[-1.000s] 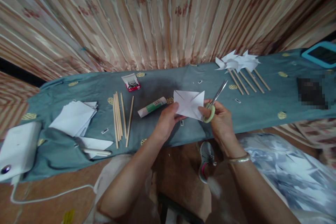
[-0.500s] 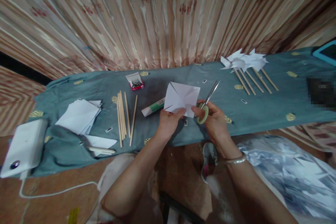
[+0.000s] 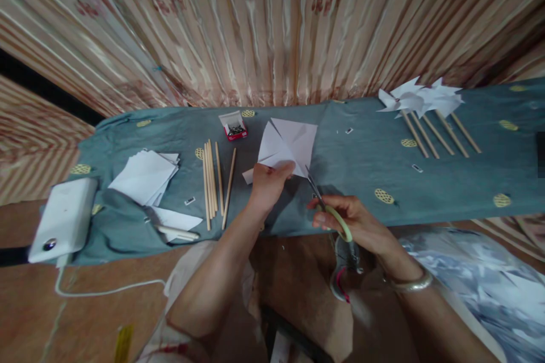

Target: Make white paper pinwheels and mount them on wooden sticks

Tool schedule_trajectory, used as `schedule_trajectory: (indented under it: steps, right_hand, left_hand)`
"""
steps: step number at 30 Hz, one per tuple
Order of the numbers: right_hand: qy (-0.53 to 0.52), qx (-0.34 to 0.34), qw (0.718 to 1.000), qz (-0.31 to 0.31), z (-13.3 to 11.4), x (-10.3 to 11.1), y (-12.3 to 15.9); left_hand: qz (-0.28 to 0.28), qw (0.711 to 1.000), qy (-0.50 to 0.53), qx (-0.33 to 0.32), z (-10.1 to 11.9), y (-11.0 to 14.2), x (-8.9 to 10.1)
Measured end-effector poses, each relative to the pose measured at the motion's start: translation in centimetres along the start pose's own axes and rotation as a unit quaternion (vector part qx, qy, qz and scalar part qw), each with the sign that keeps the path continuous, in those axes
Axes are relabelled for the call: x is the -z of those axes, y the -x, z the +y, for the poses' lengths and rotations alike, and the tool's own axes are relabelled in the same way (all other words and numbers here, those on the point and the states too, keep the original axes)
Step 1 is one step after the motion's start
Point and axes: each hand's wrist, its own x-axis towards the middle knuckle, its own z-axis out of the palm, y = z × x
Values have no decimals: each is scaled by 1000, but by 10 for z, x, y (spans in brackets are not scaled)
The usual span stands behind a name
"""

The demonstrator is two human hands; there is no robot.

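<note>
My left hand (image 3: 271,184) pinches the lower edge of a square sheet of white paper (image 3: 293,139), thumb on top. Slits run inward from the sheet's corners. In my right hand (image 3: 349,215) is a pair of scissors (image 3: 336,218) with pale green handles, its blades pointing up and left at the paper's lower right corner. Whether the blades are apart is hard to see. Behind the left hand, a glue-stick-like white tube (image 3: 247,176) is mostly hidden.
Wooden sticks (image 3: 209,181) lie left of my hands, near a red box of small metal pieces (image 3: 234,128). Farther left are stacked paper sheets (image 3: 142,176) and a white device (image 3: 66,212) with a cable. Several paper pinwheels (image 3: 419,97) on sticks rest at the back right of the cloth-covered table (image 3: 361,153).
The paper has turned in my left hand. My right hand has let go of it and swung the scissors from pointing away to the paper's corner. The view has shifted.
</note>
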Motion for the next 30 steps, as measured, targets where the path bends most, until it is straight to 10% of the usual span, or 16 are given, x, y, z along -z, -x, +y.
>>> schedule_trajectory:
  steps: [30]
  right_hand:
    - [-9,-24,1000,-12,3,3,-5]
  left_hand:
    - [-64,998,3,1,-6,2,-1]
